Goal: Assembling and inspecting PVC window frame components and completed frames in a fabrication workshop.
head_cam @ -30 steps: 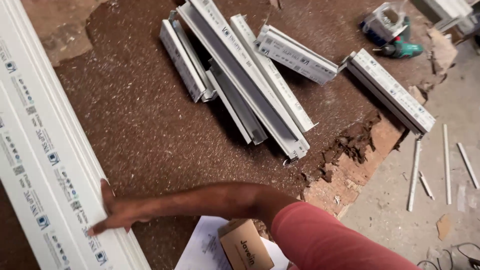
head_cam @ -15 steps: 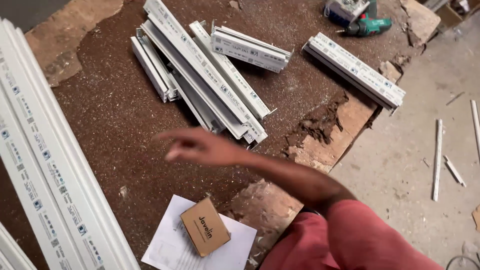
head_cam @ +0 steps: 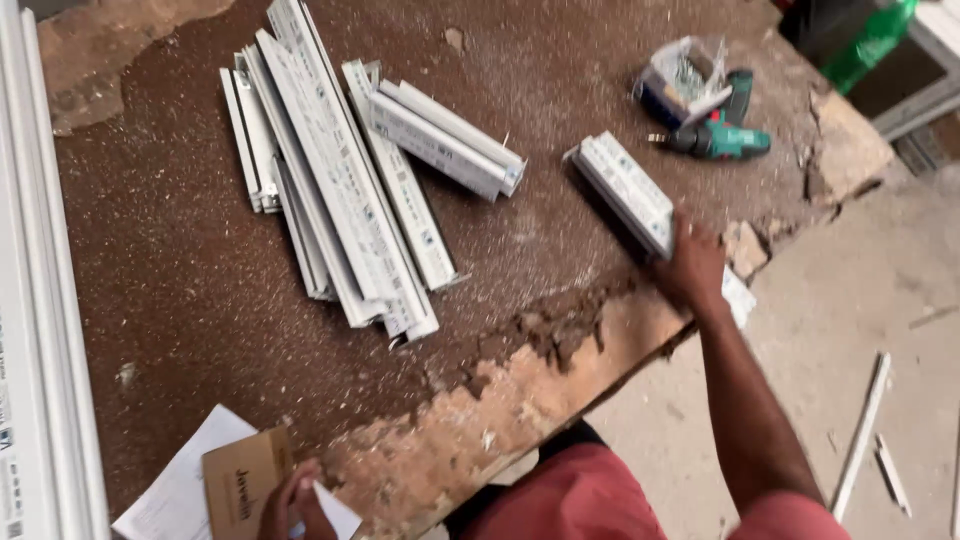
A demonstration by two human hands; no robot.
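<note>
The right hand [head_cam: 692, 262] lies on the near end of a short white profile piece [head_cam: 625, 195], fingers curled down over it in a loose grip; whether they close fully round it cannot be told, as the back of the hand hides the tips. By the look of things, the piece is taken hold of but not yet lifted: it rests flat on the worn brown worktable [head_cam: 180, 260], running away from the fingers toward the far side, its near end at the crumbled table edge. It is ribbed, hollow in section and printed along one face. Beyond the fingers lies a green cordless drill [head_cam: 722, 138] beside a clear bag of screws [head_cam: 682, 75]. Further out from them, across the table, a heap of longer white profiles [head_cam: 340, 190] sits untouched. The left hand [head_cam: 290, 500], at the near table edge, pinches a small brown cardboard box [head_cam: 243, 482] lying on white paper sheets [head_cam: 180, 490].
</note>
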